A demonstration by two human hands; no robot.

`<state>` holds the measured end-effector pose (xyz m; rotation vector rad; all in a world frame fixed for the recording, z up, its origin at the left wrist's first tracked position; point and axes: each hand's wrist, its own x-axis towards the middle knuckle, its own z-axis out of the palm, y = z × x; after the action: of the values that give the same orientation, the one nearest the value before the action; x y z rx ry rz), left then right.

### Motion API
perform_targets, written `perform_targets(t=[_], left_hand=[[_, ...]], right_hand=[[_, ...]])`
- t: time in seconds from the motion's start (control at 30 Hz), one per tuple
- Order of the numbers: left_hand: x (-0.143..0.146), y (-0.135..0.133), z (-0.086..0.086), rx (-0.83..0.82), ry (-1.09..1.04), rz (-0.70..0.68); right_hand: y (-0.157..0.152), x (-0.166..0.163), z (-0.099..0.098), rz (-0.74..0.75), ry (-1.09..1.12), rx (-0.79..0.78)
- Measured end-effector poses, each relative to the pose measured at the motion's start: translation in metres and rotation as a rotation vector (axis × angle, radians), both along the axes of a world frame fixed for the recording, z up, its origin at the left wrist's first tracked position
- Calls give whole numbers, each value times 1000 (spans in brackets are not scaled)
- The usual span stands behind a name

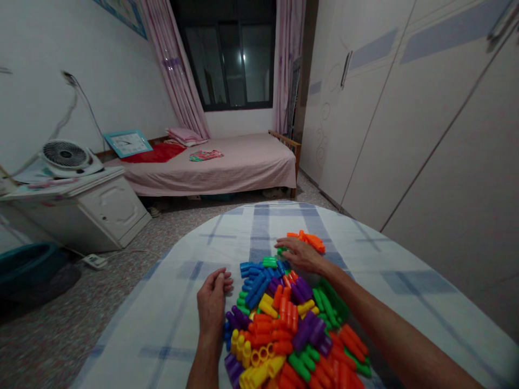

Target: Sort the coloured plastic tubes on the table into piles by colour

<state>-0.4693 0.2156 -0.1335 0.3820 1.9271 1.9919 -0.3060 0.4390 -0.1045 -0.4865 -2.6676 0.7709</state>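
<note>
A heap of plastic building blocks [279,319] in red-orange, yellow, purple, blue and green lies on the table; many are joined tubes with rounded ends. My left hand [213,297] rests on the cloth at the heap's left edge, fingers loosely bent and apart, with nothing seen in it. My right hand [302,254] reaches across to the far side of the heap. Its fingers curve down over a small green block [281,251]; the thumb is hidden. Just beyond that hand sits a small group of orange blocks [314,241], apart from the heap.
A white and blue checked cloth covers the round table [170,308]. Beyond it stands a bed [227,173] with a pink sheet. A low white cabinet [109,208] with a fan [67,156] is at left, and a tall wardrobe [389,113] at right.
</note>
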Motion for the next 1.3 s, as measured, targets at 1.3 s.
perform_targets(t=[1.3], left_hand=[[2, 0, 3, -7, 12, -13]], right_hand=[[69, 47, -29, -765, 59, -5]])
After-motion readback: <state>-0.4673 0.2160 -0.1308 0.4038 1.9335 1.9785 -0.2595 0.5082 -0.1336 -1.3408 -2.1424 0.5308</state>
